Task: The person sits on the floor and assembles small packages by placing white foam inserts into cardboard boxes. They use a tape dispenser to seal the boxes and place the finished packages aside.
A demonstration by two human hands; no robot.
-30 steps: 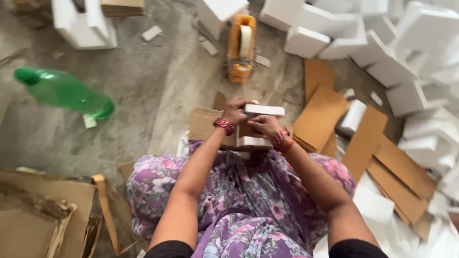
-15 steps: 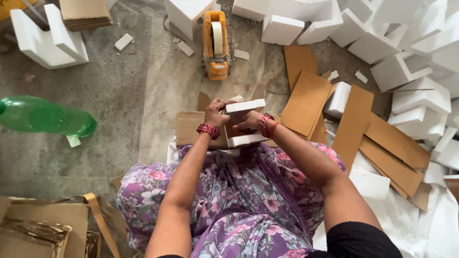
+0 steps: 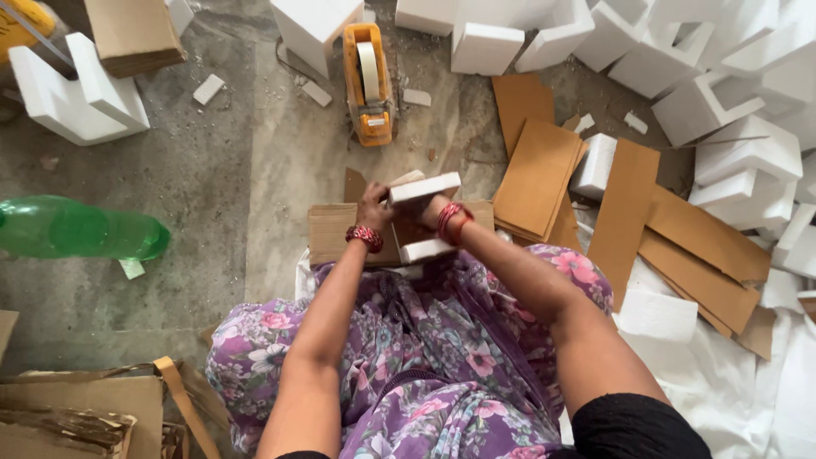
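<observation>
Fingers (image 3: pixel 380 206) of our left hand (image 3: pixel 374 212) are closed around the left end of a white foam block (image 3: pixel 423 190); those of our right hand (image 3: pixel 432 214) are curled in against the same piece from below, though we cannot tell exactly how they close, since the block hides them. We note the foam piece is white, rectangular and flat-faced, with a second white foam slab (image 3: pixel 427 250) showing just beneath the wrists. Both pieces sit over a brown cardboard sheet (image 3: pixel 340 234) lying on the floor (image 3: pixel 212 178) in front of our lap. The upper block lies between the two hands, touching both, slightly tilted. Each wrist carries red bangles (image 3: pixel 365 237). An orange tape dispenser (image 3: pixel 368 81) stands well beyond the hands. A green plastic bottle (image 3: pixel 76 228) lies to the left. Loose cardboard panels (image 3: pixel 544 174) and white foam offcuts (image 3: pixel 731 102) are spread to the right.
</observation>
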